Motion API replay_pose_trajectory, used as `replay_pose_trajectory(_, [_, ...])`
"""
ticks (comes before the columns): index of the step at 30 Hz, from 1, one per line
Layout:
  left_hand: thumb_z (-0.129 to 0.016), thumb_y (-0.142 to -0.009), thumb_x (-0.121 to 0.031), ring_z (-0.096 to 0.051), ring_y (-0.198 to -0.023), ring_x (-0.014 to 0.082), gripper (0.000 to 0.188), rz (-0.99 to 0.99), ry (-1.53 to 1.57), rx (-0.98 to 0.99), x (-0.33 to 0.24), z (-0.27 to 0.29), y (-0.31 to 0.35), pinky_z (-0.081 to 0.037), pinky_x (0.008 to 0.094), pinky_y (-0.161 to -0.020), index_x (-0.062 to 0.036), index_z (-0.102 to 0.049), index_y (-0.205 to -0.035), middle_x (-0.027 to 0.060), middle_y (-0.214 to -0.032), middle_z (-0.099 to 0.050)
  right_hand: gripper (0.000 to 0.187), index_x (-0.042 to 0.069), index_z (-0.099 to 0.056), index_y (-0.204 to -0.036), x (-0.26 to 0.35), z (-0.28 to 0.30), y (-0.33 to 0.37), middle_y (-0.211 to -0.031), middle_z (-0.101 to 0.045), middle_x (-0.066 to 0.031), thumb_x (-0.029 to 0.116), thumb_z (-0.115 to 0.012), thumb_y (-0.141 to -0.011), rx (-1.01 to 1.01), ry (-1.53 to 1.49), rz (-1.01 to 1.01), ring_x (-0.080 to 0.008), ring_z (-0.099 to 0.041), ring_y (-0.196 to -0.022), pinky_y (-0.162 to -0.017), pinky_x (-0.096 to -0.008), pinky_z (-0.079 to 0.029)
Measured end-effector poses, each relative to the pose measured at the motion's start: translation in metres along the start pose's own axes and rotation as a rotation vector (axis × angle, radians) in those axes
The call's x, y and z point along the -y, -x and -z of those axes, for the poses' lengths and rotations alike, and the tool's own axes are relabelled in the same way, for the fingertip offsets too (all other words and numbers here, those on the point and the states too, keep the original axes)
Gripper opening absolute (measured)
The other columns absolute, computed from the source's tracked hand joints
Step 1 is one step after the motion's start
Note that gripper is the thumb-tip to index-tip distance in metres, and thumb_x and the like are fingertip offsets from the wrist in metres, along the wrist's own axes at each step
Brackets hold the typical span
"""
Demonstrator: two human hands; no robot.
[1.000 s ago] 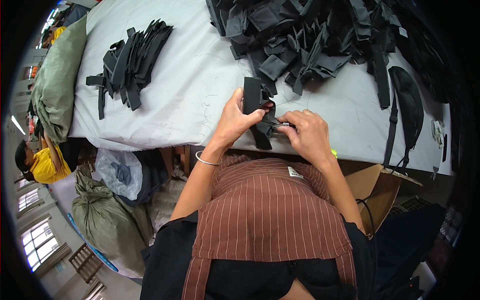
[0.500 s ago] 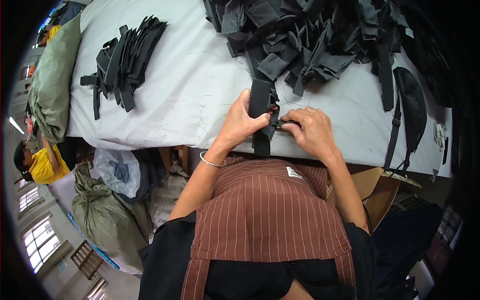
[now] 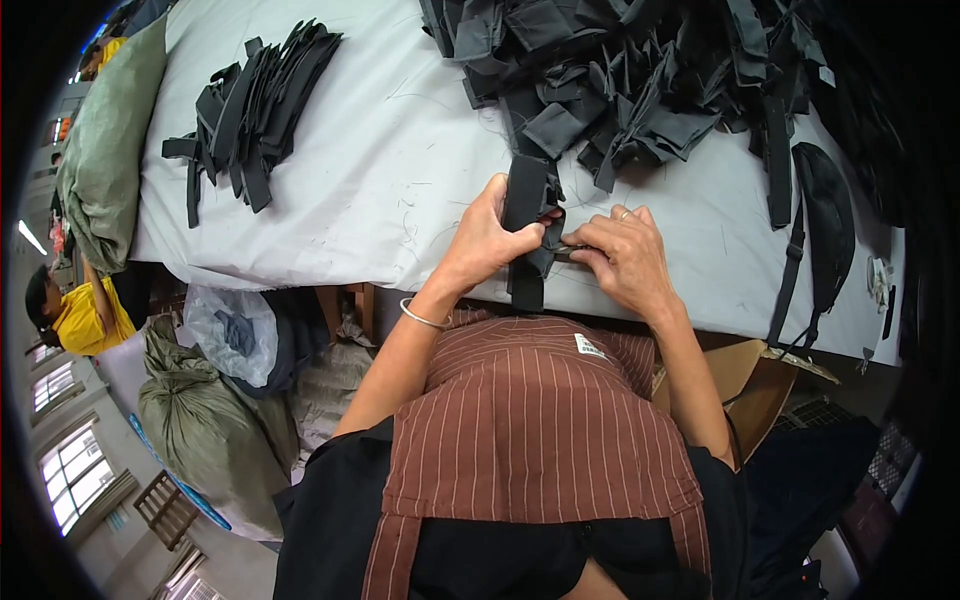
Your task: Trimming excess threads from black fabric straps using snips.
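Worktop: the pale, cloth-covered worktop (image 3: 370,130) fills the upper view; its near edge runs just in front of the person, which seems to put the work within easy reach.
Loose heap: a heap of black fabric pieces (image 3: 625,85) lies tangled toward the far edge, probably left unsorted so that single pieces can be lifted off.
Sack: a pale green sack (image 3: 112,150) lies against the worktop's left end, out of the hands' way.
Neat bundle: a bundle of black strips (image 3: 262,115) lies to the left, mostly aligned, likely set well apart so that it does not mix with the heap.
Pouch: a black pouch with a strap (image 3: 830,225) rests right of the hands, pushed aside.
Left hand: the left hand (image 3: 495,235) is clamped on the held black piece (image 3: 524,195), thumb across it, seemingly to steady it.
Right hand: the right hand (image 3: 630,255) has thumb and fingers pinched together on a small grey sliver (image 3: 567,250).
Held piece: between both hands, near the worktop's front edge, long side pointing away from the body.
Sliver: meets the piece's right edge; too small to identify.
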State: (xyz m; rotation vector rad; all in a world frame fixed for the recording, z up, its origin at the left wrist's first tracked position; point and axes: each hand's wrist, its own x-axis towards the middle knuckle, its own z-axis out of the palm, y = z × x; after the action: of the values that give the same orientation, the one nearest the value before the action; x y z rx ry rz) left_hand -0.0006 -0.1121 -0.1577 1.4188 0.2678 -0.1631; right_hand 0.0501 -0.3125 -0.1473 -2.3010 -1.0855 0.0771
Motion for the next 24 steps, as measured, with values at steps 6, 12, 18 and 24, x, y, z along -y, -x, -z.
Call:
replay_pose_trajectory(6, [-0.065,-0.073,-0.007,-0.060,-0.091,0.0133,0.038,0.016,-0.023,0.000,0.001,0.002,0.000,-0.048,0.0269,-0.084,0.0043,-0.050,-0.106,0.0100,-0.098,-0.062,0.013,0.014,-0.068,-0.082,-0.002,-0.002,0.004,-0.068,-0.057,0.0018,0.013,-0.073,-0.070,-0.018,-0.019,0.004,-0.0186,-0.049,-0.069,-0.070,-0.0319,-0.032])
replay_pose_trajectory(12, [-0.065,-0.073,-0.007,-0.060,-0.092,0.0126,0.037,0.010,-0.030,0.001,0.000,0.001,0.000,-0.048,0.0262,-0.083,0.0039,-0.050,-0.105,0.0097,-0.098,-0.062,0.010,0.014,-0.068,-0.080,-0.004,-0.002,0.004,-0.067,-0.059,0.0018,0.012,-0.072,-0.070,-0.017,-0.018,0.025,-0.0184,-0.050,-0.067,-0.067,-0.0313,-0.033])
replay_pose_trajectory(18, [-0.063,-0.073,-0.007,-0.060,-0.092,0.0123,0.035,-0.016,-0.032,0.004,0.003,0.002,-0.001,-0.048,0.0268,-0.084,0.0040,-0.050,-0.104,0.0097,-0.097,-0.064,0.010,0.011,-0.067,-0.079,-0.001,-0.004,0.006,-0.068,-0.063,-0.0006,0.014,-0.073,-0.072,-0.034,-0.115,-0.101,-0.0212,-0.053,-0.062,-0.061,-0.0333,-0.040])
replay_pose_trajectory(24, [-0.063,-0.073,-0.008,-0.060,-0.091,0.0121,0.034,-0.024,-0.019,0.004,0.001,-0.001,-0.001,-0.049,0.0271,-0.083,0.0035,-0.050,-0.102,0.0096,-0.096,-0.064,0.013,0.010,-0.066,-0.081,0.012,0.000,0.001,-0.068,-0.064,-0.0036,0.016,-0.073,-0.072,0.009,-0.045,-0.172,-0.0232,-0.058,-0.067,-0.064,-0.0361,-0.047])
